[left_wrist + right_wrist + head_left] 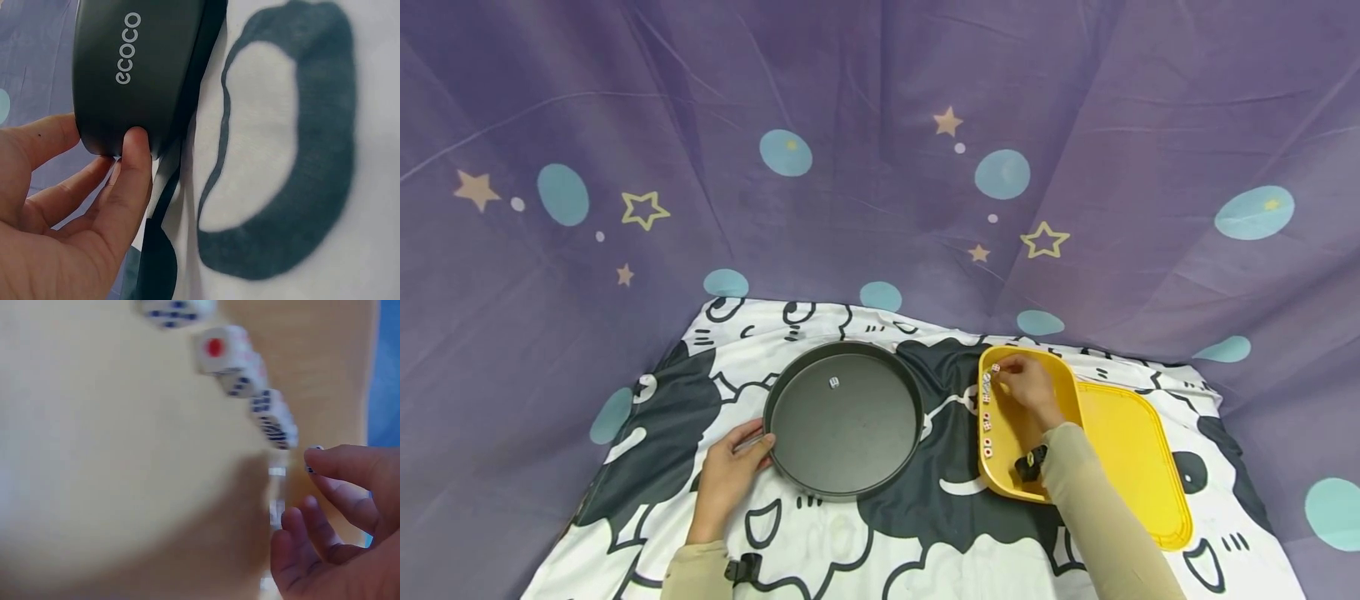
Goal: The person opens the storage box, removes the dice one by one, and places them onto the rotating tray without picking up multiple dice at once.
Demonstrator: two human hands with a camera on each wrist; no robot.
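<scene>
1. A small die (996, 367) is pinched between the thumb and forefinger of the right hand (1028, 385), the grip drawn narrow around it, over the far left corner of a yellow box (1011, 442).
2. Along the box's left side, a broken line of dice (987, 421) is strung out (red and dark pips are shown in the right wrist view, with some blur); whether the dice are rested on the rim or just inside it cannot be told.
3. A round dark pan (847, 433) is held at its left edge by the left hand (730, 471), with thumb and fingers closed on the rim and outer wall, where the white lettering "ecoco" (128, 49) is printed.
4. Inside the pan, toward its far side, a single white die (833, 382) is seen, well apart from the dice at the box.
5. A flat yellow lid (1131, 450) is laid just to the right of the box, and everything is set on a black-and-white cartoon cloth (880, 546), backed by a purple curtain (865, 217) patterned with stars and blue ovals.
</scene>
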